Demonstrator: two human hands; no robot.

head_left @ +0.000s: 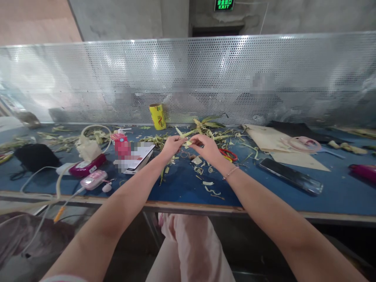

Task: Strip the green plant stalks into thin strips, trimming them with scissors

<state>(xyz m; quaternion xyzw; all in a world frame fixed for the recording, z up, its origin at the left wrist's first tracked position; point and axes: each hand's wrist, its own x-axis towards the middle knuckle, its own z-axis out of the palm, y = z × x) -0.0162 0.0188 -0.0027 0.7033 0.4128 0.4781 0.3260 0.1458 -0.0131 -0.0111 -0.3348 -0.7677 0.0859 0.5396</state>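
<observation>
In the head view, both hands meet on the near side of the yellow can (158,117) and a little to its right, over the blue bench (179,192). The left hand (173,145) has thumb and index fingers pinching a pale plant piece (187,143), which lies between the two hands, nearer than the can. The right hand (207,145) comes in from the other side, its thumb and index fingers curled toward each other at the same piece; I cannot tell whether they press on it. The piece looks small, which is probably why only fingertips are used and why they sit so close together. Both hands hang low over curled peelings (208,183), perhaps so that scraps drop straight down onto the bench. A leafy stalk (208,122) lies just right of the can, likely kept within easy reach. Farther right of the can and nearer the edge, a dark phone (290,176) lies flat, beside brown paper sheets (261,139), seemingly set aside from the scraps. The can itself stands near the perforated screen (205,78), presumably out of the forearms' way
</observation>
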